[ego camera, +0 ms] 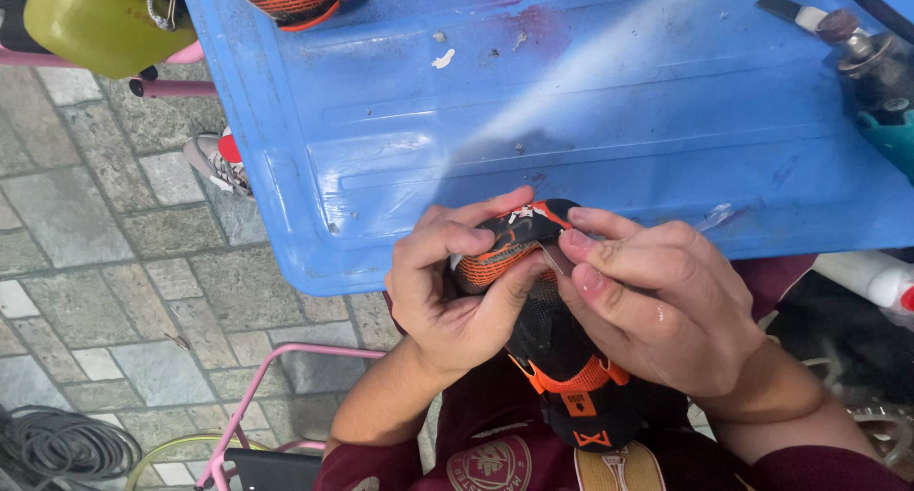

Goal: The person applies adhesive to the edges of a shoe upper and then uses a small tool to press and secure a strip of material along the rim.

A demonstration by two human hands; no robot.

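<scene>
Black-and-orange shoe [557,343] sits right at the near edge of the blue plastic tray [590,100], toe up against that edge. Left hand [455,286] is wrapped round the toe, thumb pressing on the orange mesh. Right hand [657,300] pinches a thin needle [550,257] against the shoe's toe.

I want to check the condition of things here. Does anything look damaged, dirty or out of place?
Yes. The blue plastic surface carries stains, a pale streak and small white scraps. Both the left hand and the right hand hold the black and orange shoe. I cannot tell whether the shoe is damaged.
</scene>
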